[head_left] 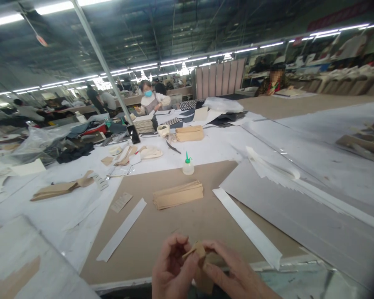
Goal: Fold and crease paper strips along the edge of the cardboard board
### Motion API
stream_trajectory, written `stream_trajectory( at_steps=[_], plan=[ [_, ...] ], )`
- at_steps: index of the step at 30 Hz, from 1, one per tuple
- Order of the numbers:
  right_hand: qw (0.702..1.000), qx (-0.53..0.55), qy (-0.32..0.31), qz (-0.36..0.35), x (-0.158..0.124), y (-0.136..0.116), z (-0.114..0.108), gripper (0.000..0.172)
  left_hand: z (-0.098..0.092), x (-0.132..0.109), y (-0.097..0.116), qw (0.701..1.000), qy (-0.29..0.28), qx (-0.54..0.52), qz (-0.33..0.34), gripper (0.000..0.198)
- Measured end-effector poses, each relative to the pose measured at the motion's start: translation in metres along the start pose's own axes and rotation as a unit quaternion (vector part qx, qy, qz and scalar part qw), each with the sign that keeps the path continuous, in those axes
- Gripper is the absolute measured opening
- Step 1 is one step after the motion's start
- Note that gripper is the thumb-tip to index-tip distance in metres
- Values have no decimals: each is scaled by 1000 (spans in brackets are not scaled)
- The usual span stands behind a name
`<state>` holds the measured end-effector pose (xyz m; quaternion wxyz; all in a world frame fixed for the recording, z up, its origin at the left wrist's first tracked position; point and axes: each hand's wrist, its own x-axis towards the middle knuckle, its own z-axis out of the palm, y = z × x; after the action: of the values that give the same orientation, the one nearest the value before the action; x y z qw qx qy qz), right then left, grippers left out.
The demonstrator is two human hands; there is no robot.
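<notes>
At the near edge of the brown board (174, 224) both my hands pinch one small tan paper piece (198, 250). My left hand (171, 270) grips its left side with bent fingers. My right hand (237, 276) holds its right side between thumb and fingers. The piece looks folded, and its lower part hangs between my hands. A stack of tan strips (177, 194) lies on the board farther from me. A small glue bottle with a green tip (188, 165) stands beyond it.
White paper strips (247, 226) (123, 228) lie on either side of the board. A grey sheet (283, 207) with a fan of white strips (271, 170) is at the right. Tan paper piles, tape and clutter cover the far table. Other people sit at the far tables.
</notes>
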<state>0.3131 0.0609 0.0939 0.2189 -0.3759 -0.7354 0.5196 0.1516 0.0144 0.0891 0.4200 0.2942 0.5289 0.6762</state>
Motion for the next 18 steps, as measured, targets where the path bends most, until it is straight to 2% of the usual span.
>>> stream_trajectory(
  at_steps=[2,5,7,9,12,14,16,18],
  plan=[
    [1000,-11,-21,14,6,4,3,30,-6,9,1,999,-8,-23,-39,43],
    [993,-38,-71,83,18,9,-3,21,-22,28,2,997,-2,-43,-70,42],
    [987,-38,-118,99,28,13,-17,18,-35,46,1,996,-1,-40,-82,44],
    [986,-40,-141,76,43,18,-35,19,-48,68,-4,996,-7,-24,-82,44],
    [991,-95,-91,24,77,32,-65,26,-61,107,-19,998,-9,49,-40,42],
    [983,-182,-26,-5,108,44,-79,29,-64,134,-32,989,-7,148,15,43],
    [952,-301,53,-14,141,55,-85,32,-64,156,-41,977,8,207,44,43],
    [937,-336,88,-26,169,65,-82,36,-63,171,-45,961,32,264,69,37]
  ],
)
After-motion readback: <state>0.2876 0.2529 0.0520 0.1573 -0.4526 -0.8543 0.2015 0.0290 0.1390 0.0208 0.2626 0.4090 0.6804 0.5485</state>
